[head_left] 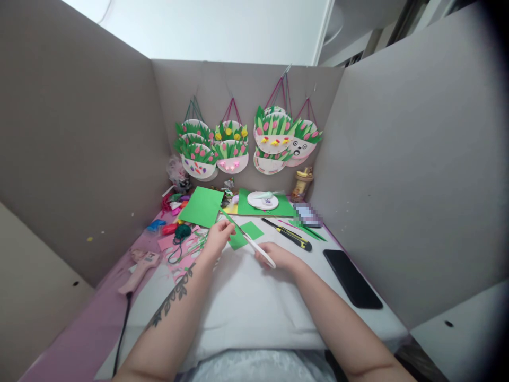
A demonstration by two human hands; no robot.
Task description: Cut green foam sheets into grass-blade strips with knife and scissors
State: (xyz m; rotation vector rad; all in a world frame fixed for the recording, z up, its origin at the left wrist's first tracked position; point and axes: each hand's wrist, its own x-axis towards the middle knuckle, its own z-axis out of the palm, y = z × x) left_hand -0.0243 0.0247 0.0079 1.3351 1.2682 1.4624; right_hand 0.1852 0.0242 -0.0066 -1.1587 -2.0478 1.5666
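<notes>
My right hand [276, 255] is closed around the white handles of a pair of scissors [262, 253], whose blades point up and left. In my left hand [220, 236] a narrow strip of green paper [227, 215] is pinched between thumb and fingers, and the scissor blades reach to it. Whether the blades touch the strip I cannot tell. Below and behind the scissors, a green paper piece [253, 229] lies on the white table cover. A larger green sheet [203, 206] lies beyond my left hand.
A yellow and black utility knife [292, 237] and a black phone [352, 278] lie to the right. On the left are a pink glue gun [139, 273], dark green yarn [183, 231] and pink paper scraps. Paper plate baskets [233, 157] with paper flowers hang on the back panel.
</notes>
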